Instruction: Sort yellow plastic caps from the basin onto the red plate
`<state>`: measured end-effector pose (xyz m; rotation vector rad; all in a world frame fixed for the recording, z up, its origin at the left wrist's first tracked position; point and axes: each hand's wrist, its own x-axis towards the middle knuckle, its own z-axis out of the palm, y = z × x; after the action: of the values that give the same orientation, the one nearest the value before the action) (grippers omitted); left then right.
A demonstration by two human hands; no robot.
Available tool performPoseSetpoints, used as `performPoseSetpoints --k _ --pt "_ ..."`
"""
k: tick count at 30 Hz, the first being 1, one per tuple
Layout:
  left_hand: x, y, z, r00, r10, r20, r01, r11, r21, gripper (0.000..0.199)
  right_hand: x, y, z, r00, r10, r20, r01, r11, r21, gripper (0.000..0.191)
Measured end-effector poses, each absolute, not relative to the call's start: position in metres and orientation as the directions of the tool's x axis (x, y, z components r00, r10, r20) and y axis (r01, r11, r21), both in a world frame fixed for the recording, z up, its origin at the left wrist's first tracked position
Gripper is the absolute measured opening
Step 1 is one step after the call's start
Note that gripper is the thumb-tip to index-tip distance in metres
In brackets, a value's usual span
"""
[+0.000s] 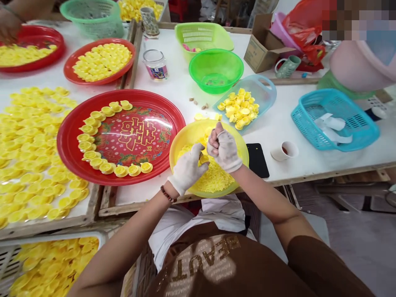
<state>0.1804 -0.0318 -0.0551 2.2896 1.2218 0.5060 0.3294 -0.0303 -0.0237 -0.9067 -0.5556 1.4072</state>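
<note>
Both hands wear white gloves with bare fingertips, and they are over a yellow bowl (244, 154) filled with small yellow pieces (213, 177). My left hand (188, 167) is curled with thumb and fingers nearly together; whatever lies between them blends into the yellow behind. My right hand (225, 149) is closed, fingers folded in and thumb up, its contents hidden. To the left, a red tray (167, 119) bears a curved row of yellow cup-and-saucer-shaped pieces (107, 168) along its rim. Behind the bowl, a translucent blue tray (267, 93) holds a heap of yellow cup-shaped pieces (239, 109).
Many yellow pieces (37, 156) cover the left table. At the back stand a green bowl (216, 72), a glass jar (155, 65) and a cardboard box (262, 45). Rightward are a black phone (258, 161), paper cup (283, 152) and blue basket (340, 123). Another person's hand (9, 27) is at upper left.
</note>
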Motion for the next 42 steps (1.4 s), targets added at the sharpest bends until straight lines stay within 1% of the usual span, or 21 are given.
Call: performPoseSetpoints --k 3,6,14,16,18,19,20,21,22,23,24,25,26,27,28,30,32,34,36,38,42 --pt "0.184 -0.041 -0.063 0.500 0.855 0.139 0.658 -0.479 0.581 0.044 0.316 -0.031 -0.028 0.205 0.977 -0.049 -0.532 0.069 -0.844 0.055" --pt "0.186 -0.043 -0.066 0.478 0.858 0.188 0.636 -0.485 0.600 0.052 0.311 -0.036 -0.036 0.245 0.969 0.025 -0.479 0.143 -0.866 0.053" --pt "0.181 -0.045 -0.068 0.514 0.824 0.239 0.595 -0.543 0.593 0.060 0.322 -0.043 -0.037 0.220 0.975 -0.009 -0.490 0.102 -0.866 0.052" --pt "0.178 -0.044 -0.069 0.542 0.812 0.216 0.607 -0.556 0.568 0.060 0.333 -0.045 -0.039 0.210 0.978 -0.006 -0.440 0.089 -0.893 0.051" --pt "0.176 -0.042 -0.069 0.571 0.808 0.148 0.647 -0.553 0.525 0.059 0.346 -0.049 -0.040 0.137 0.991 0.006 -0.253 0.041 -0.967 0.046" --pt "0.175 -0.041 -0.069 0.584 0.805 0.105 0.667 -0.550 0.504 0.058 0.353 -0.052 -0.040 0.057 0.998 0.011 -0.070 0.015 -0.997 0.041" --pt "0.174 -0.040 -0.069 0.593 0.803 0.064 0.684 -0.544 0.485 0.057 0.359 -0.056 -0.040 -0.044 0.999 0.003 0.168 0.010 -0.986 0.035" --pt "0.173 -0.038 -0.068 0.597 0.802 0.030 0.700 -0.538 0.470 0.056 0.363 -0.060 -0.038 -0.149 0.988 -0.030 0.427 0.037 -0.904 0.027" --pt "0.173 -0.037 -0.066 0.598 0.801 0.005 0.712 -0.535 0.456 0.053 0.367 -0.064 -0.036 -0.241 0.967 -0.088 0.652 0.094 -0.752 0.020" --pt "0.173 -0.036 -0.064 0.601 0.800 -0.011 0.721 -0.536 0.439 0.048 0.369 -0.068 -0.034 -0.305 0.939 -0.159 0.806 0.165 -0.569 0.015" --pt "0.173 -0.035 -0.062 0.605 0.796 -0.024 0.729 -0.541 0.418 0.041 0.369 -0.072 -0.032 -0.341 0.913 -0.226 0.886 0.232 -0.401 0.014" --pt "0.173 -0.034 -0.060 0.609 0.792 -0.039 0.738 -0.548 0.394 0.032 0.369 -0.075 -0.030 -0.359 0.889 -0.285 0.919 0.282 -0.277 0.015" --pt "0.172 -0.033 -0.058 0.614 0.788 -0.052 0.744 -0.555 0.372 0.024 0.368 -0.076 -0.029 -0.372 0.867 -0.333 0.926 0.318 -0.206 0.018" --pt "0.172 -0.033 -0.057 0.618 0.784 -0.061 0.747 -0.561 0.355 0.017 0.367 -0.077 -0.028 -0.384 0.848 -0.365 0.923 0.341 -0.179 0.020" --pt "0.172 -0.033 -0.056 0.617 0.784 -0.061 0.750 -0.564 0.346 0.014 0.366 -0.076 -0.028 -0.397 0.837 -0.376 0.917 0.351 -0.188 0.023" --pt "0.172 -0.033 -0.056 0.607 0.794 -0.043 0.753 -0.557 0.349 0.017 0.366 -0.072 -0.030 -0.431 0.840 -0.329 0.893 0.346 -0.287 0.024" --pt "0.172 -0.035 -0.057 0.597 0.802 -0.030 0.752 -0.547 0.368 0.021 0.366 -0.066 -0.034 -0.465 0.866 -0.184 0.822 0.345 -0.453 0.022" --pt "0.171 -0.036 -0.058 0.586 0.810 -0.031 0.753 -0.530 0.390 0.021 0.365 -0.061 -0.037 -0.460 0.888 -0.008 0.699 0.357 -0.620 0.019" --pt "0.171 -0.036 -0.058 0.574 0.819 -0.027 0.750 -0.512 0.418 0.019 0.361 -0.058 -0.039 -0.424 0.899 0.110 0.565 0.358 -0.743 0.018" --pt "0.170 -0.036 -0.058 0.568 0.823 -0.017 0.736 -0.498 0.459 0.020 0.357 -0.057 -0.040 -0.383 0.912 0.150 0.479 0.334 -0.812 0.016" --pt "0.168 -0.036 -0.059 0.566 0.824 0.011 0.687 -0.480 0.545 0.025 0.363 -0.060 -0.041 -0.242 0.962 0.123 0.425 0.219 -0.878 0.018"
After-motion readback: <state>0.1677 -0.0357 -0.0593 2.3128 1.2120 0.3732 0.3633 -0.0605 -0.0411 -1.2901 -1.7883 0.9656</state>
